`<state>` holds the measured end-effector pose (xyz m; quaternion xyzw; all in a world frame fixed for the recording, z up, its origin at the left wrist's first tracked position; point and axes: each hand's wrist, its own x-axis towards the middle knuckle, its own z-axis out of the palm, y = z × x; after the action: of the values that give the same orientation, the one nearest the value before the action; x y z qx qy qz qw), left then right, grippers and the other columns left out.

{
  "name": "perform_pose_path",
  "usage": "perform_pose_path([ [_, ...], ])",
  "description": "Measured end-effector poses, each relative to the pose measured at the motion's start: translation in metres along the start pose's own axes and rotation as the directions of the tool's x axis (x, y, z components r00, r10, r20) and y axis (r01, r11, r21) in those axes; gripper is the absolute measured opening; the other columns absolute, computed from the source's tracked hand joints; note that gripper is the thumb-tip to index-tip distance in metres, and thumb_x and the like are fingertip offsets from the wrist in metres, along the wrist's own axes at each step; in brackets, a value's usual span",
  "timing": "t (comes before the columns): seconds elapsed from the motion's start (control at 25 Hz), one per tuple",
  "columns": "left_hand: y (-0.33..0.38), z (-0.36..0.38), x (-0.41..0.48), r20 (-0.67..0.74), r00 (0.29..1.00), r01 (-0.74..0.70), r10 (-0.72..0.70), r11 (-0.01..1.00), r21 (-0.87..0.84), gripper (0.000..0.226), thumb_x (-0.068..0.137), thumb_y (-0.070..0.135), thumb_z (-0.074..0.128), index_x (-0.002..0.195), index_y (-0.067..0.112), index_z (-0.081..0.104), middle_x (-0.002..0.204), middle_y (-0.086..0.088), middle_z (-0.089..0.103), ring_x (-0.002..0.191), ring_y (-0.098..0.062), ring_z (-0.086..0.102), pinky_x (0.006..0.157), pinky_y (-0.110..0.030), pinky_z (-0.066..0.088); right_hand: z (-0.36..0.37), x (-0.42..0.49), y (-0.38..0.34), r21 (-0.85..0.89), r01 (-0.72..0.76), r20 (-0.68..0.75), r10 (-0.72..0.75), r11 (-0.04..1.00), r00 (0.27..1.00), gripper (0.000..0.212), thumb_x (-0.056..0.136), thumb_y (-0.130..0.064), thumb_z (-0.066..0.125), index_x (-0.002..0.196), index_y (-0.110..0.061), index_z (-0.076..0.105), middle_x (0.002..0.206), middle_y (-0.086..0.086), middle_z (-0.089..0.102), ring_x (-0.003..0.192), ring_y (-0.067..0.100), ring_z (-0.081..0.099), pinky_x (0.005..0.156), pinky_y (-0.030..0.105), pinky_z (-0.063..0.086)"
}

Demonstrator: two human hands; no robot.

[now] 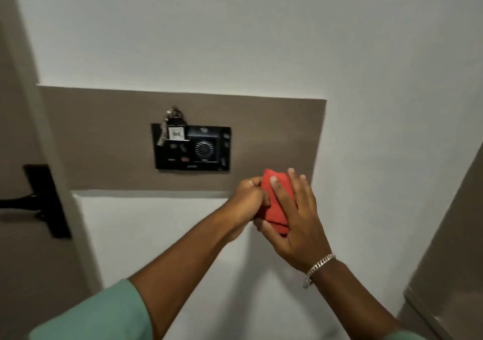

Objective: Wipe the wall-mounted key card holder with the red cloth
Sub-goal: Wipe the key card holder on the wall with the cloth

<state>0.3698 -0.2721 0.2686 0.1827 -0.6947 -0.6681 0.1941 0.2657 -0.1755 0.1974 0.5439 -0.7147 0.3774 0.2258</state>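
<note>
place: hotel-style room entry | evidence: black key card holder [191, 147] with keys slotted in, mounted on a taupe wall panel [261, 141] | white wall [235, 39] | black door handle [39, 201] at left

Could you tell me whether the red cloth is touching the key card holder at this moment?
No, the red cloth is held between both hands below and to the right of the key card holder, clear of it.

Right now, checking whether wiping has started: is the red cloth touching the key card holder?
Apart. The head view shows the red cloth below-right of the key card holder, brown panel visible between them.
</note>
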Motion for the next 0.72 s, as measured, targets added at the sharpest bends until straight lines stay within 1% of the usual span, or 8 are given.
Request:
perform_pose_path([
  [0.08,0.019,-0.039,-0.023,-0.042,0.997,-0.07,0.072,0.997,0.042,0.051,0.079,-0.009,0.04,0.123,0.008,0.06,0.099,-0.014,0.067,0.089,-0.026,0.06,0.075,-0.037,0.047,0.014,0.025,-0.039,0.0,0.066,-0.076,-0.066,0.998,0.995,0.079,0.085,-0.049,0.066,0.152,-0.034,0.026,0.167,0.014,0.015,0.155,0.039,0.011,0.118,0.037,0.019],
  [0.24,0.04,-0.095,-0.05,-0.092,0.965,-0.228,0.245,0.96,0.16,0.056,0.079,-0.007,0.05,0.128,0.019,0.059,0.108,-0.004,0.074,0.097,-0.016,0.071,0.073,-0.024,0.056,0.048,0.066,-0.091,-0.034,0.124,-0.216,-0.128,0.992,0.968,0.078,0.085,-0.036,0.068,0.151,-0.03,0.028,0.164,0.021,0.018,0.154,0.043,0.011,0.12,0.051,0.029],
  [0.36,0.042,-0.124,-0.058,-0.088,0.919,-0.364,0.385,0.913,0.185,0.059,0.082,-0.012,0.05,0.128,0.025,0.056,0.114,0.006,0.07,0.098,0.005,0.067,0.079,-0.013,0.054,0.071,0.088,-0.108,-0.077,0.052,-0.301,-0.073,0.996,0.951,0.069,0.089,-0.038,0.058,0.151,-0.024,0.031,0.162,0.025,0.021,0.152,0.047,0.014,0.118,0.063,0.03],
  [0.4,0.043,-0.133,-0.06,-0.098,0.883,-0.425,0.459,0.87,0.249,0.059,0.082,-0.011,0.048,0.129,0.025,0.055,0.12,0.007,0.066,0.101,0.011,0.062,0.084,-0.007,0.05,0.077,0.094,-0.11,-0.081,0.009,-0.326,-0.035,0.997,0.945,0.066,0.091,-0.038,0.058,0.151,-0.022,0.034,0.162,0.026,0.021,0.151,0.048,0.014,0.117,0.066,0.03],
  [0.44,0.043,-0.144,-0.059,-0.123,0.831,-0.47,0.542,0.804,0.365,0.058,0.082,-0.006,0.048,0.132,0.022,0.054,0.128,0.005,0.063,0.108,0.011,0.058,0.092,-0.003,0.043,0.082,0.099,-0.11,-0.081,-0.032,-0.348,0.002,0.996,0.937,0.065,0.092,-0.037,0.058,0.151,-0.02,0.036,0.162,0.026,0.02,0.151,0.048,0.014,0.117,0.068,0.028],
  [0.52,0.039,-0.165,-0.05,-0.163,0.685,-0.482,0.71,0.61,0.629,0.062,0.077,0.004,0.046,0.138,0.013,0.051,0.139,-0.001,0.057,0.125,-0.002,0.051,0.105,-0.006,0.032,0.092,0.106,-0.108,-0.072,-0.068,-0.388,0.035,0.995,0.921,0.066,0.093,-0.042,0.054,0.152,-0.019,0.036,0.164,0.025,0.017,0.153,0.045,0.01,0.121,0.066,0.02],
  [0.64,0.026,-0.194,-0.027,-0.079,0.578,-0.328,0.813,0.319,0.889,0.068,0.077,0.008,0.048,0.145,0.004,0.043,0.156,-0.013,0.039,0.149,-0.024,0.029,0.123,-0.035,0.02,0.104,0.111,-0.103,-0.068,-0.024,-0.455,-0.01,0.997,0.89,0.069,0.094,-0.058,0.044,0.152,-0.021,0.036,0.165,0.019,0.017,0.155,0.04,0.006,0.128,0.052,0.006],
  [0.72,0.01,-0.215,-0.004,0.106,0.55,-0.192,0.829,0.002,0.981,0.07,0.083,0.015,0.049,0.149,0.0,0.035,0.161,-0.017,0.027,0.152,-0.03,0.018,0.123,-0.049,0.015,0.109,0.111,-0.092,-0.092,0.018,-0.486,-0.061,0.996,0.872,0.063,0.096,-0.055,0.045,0.149,-0.021,0.04,0.164,0.018,0.022,0.155,0.04,0.01,0.128,0.048,0.005],
])
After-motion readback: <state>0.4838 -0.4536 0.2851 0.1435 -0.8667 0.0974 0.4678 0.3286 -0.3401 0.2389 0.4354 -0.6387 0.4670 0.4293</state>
